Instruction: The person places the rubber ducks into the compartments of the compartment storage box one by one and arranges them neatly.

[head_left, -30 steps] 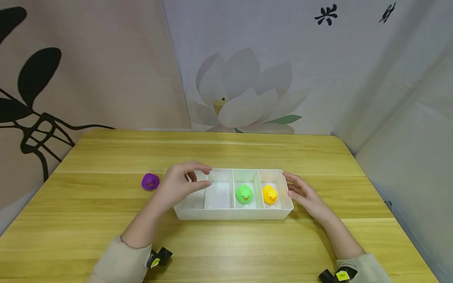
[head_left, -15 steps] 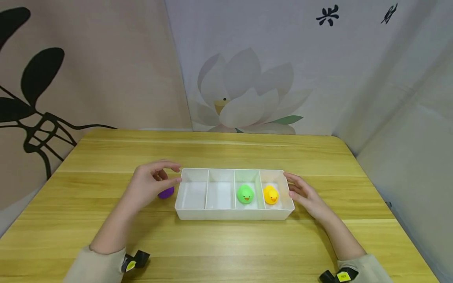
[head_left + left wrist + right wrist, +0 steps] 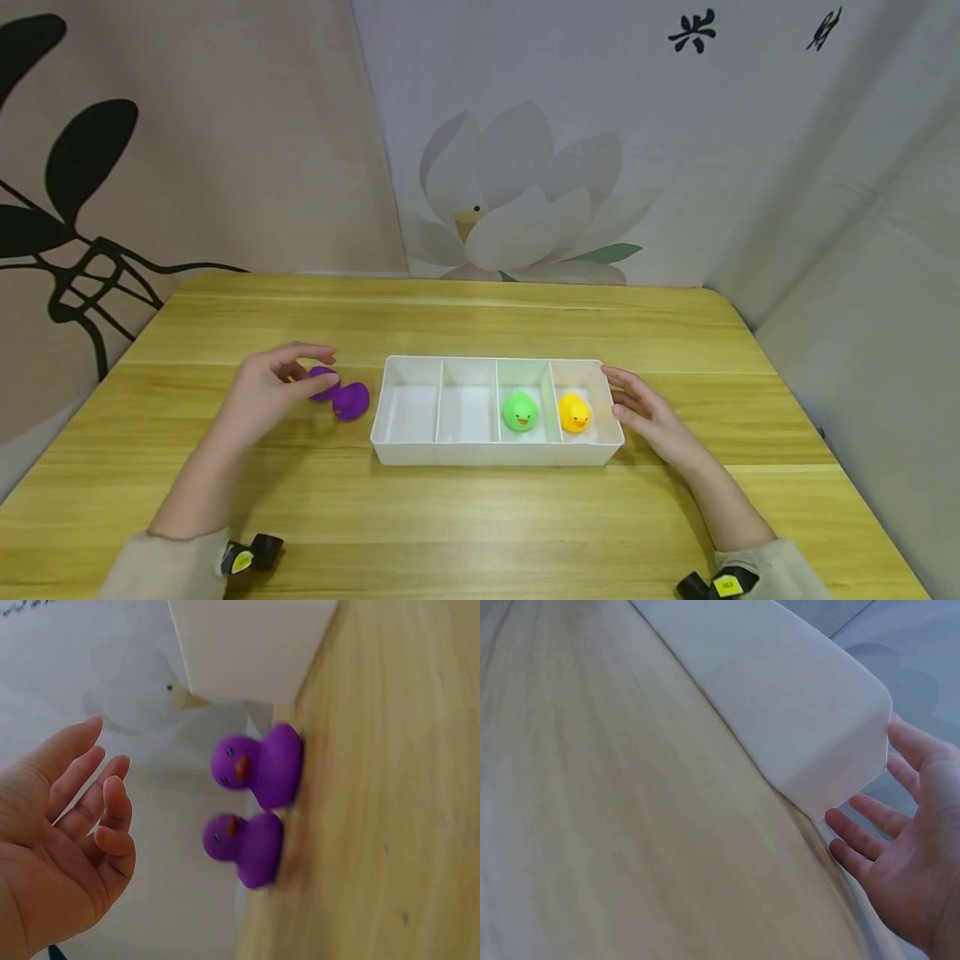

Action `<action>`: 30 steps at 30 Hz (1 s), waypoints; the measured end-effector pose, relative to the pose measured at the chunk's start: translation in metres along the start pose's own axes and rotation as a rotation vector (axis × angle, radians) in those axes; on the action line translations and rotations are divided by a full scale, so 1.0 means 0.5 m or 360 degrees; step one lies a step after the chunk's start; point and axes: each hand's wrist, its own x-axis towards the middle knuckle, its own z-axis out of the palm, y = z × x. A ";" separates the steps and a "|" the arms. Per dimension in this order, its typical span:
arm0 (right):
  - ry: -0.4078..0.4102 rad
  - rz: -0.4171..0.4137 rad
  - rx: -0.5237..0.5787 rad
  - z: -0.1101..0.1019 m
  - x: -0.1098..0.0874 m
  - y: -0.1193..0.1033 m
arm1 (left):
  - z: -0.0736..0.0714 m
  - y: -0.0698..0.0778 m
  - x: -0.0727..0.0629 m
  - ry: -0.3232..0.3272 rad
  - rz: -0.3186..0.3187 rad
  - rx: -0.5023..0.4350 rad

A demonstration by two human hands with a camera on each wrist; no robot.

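My left hand (image 3: pixel 273 382) hovers over the left side of the table, thumb and fingers apart with nothing between them. Close beneath its fingertips sit two purple rubber ducks on the wood: one duck (image 3: pixel 274 769) nearer the box, another duck (image 3: pixel 259 851) partly hidden by the fingers in the head view. A white divided box (image 3: pixel 487 454) stands at mid-table. Its third compartment from the left holds a green rubber duck (image 3: pixel 520 412), its rightmost one a yellow rubber duck (image 3: pixel 574 413). My right hand (image 3: pixel 647 415) touches the box's right end with loosely bent fingers.
The wooden table (image 3: pixel 480 533) runs back to a fabric backdrop (image 3: pixel 540 67) printed with a flower and dark leaves. Both wrists carry a small black camera (image 3: pixel 262 552) at the sleeve.
My left hand has drawn left from above the box to over the purple ducks, uncovering the box's left compartments and the nearer purple duck. My right hand has stayed at the box's right end.
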 end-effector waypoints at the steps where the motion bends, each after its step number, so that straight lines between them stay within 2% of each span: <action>1: 0.0000 0.0000 -0.0001 0.000 0.000 0.000 | -0.002 -0.007 0.001 -0.0001 -0.0022 -0.0006; 6: -0.0004 -0.0001 -0.0001 -0.001 0.001 0.000 | -0.012 -0.039 0.006 -0.0023 -0.0143 -0.0043; 11: -0.0006 -0.0005 0.0010 -0.001 0.002 0.000 | -0.016 -0.063 0.010 -0.0064 -0.0210 -0.0064; 30: -0.0006 -0.0021 -0.0001 0.000 0.001 -0.002 | -0.006 -0.129 0.010 -0.0159 -0.0331 -0.0099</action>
